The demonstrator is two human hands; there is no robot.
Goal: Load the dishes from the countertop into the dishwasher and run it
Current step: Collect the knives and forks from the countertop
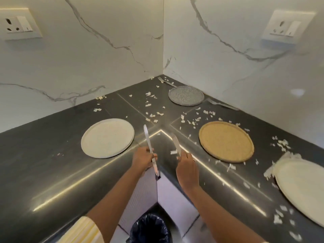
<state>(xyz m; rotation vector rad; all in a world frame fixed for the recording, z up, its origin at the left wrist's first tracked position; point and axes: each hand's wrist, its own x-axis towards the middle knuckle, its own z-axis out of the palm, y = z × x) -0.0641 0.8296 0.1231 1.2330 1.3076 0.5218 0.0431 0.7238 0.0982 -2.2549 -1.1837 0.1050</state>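
Observation:
My left hand [142, 157] grips a table knife [148, 139] by its middle, blade pointing up and away. In my right hand [186, 168] I hold a second knife [176, 143], blade also up. Both hands hover over the inner corner of the dark countertop [52, 163]. A white plate [107, 138] lies left of the hands. To the right lies a tan plate [226, 141]. A grey speckled plate [186, 95] sits near the wall corner. Another white plate [303, 188] lies at the far right. A fork [164, 81] and another utensil [222, 104] lie by the wall.
White scraps [152, 104] litter the counter around the plates. A bin with a black liner [150, 228] stands on the floor below the counter corner. Marble walls with sockets [19, 24] close off the back.

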